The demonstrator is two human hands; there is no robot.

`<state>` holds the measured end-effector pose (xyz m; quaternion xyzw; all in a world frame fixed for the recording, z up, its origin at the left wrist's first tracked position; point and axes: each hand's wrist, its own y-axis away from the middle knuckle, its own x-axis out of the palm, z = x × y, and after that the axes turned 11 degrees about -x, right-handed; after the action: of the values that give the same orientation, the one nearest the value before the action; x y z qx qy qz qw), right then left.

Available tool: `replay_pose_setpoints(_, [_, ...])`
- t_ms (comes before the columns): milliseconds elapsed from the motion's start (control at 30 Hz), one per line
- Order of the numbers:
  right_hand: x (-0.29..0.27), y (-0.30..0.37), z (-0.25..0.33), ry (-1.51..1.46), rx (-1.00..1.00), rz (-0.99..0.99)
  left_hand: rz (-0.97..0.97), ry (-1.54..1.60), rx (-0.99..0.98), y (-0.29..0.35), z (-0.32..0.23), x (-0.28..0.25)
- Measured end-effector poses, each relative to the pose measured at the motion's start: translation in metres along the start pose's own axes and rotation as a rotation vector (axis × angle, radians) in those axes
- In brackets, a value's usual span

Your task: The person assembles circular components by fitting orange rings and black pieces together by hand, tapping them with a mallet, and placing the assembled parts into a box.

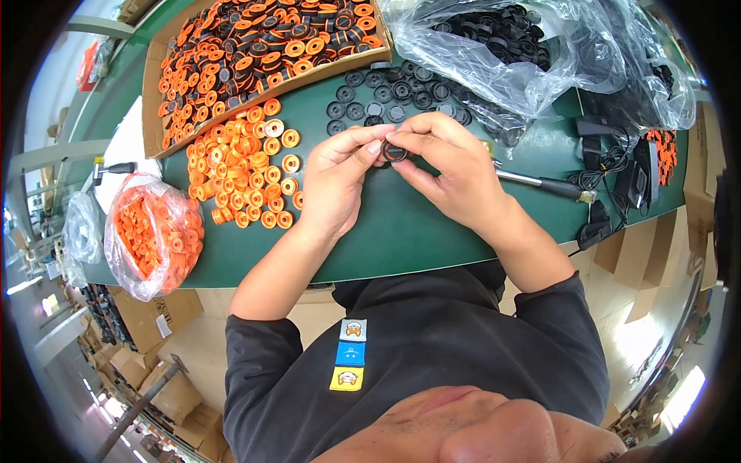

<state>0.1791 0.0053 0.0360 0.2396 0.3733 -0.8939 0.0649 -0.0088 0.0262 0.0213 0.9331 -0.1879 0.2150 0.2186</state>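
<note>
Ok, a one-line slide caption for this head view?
Both hands, left hand and right hand, pinch a small black ring above a green table beside loose orange rings.
</note>
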Motion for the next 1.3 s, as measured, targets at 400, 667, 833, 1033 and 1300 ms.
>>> replay_pose_setpoints(400, [0.002,0.002,-0.002,0.012,-0.022,-0.001,-0.029,-0.094,0.077,0.002,-0.002,0.006])
replay_pose_setpoints(667, [0.006,0.002,-0.005,-0.481,0.284,-0.134,-0.061,-0.417,0.445,0.003,0.001,0.002])
replay_pose_setpoints(833, [0.002,0.004,-0.005,-0.422,0.292,-0.056,-0.094,-0.565,0.583,0.002,0.003,0.002])
replay_pose_setpoints(1033, [0.003,0.005,-0.005,-0.432,0.277,-0.076,-0.034,-0.404,0.541,0.004,0.008,0.003])
replay_pose_setpoints(1300, [0.004,0.007,-0.006,-0.469,0.274,-0.092,0.013,-0.304,0.522,0.007,0.008,0.008])
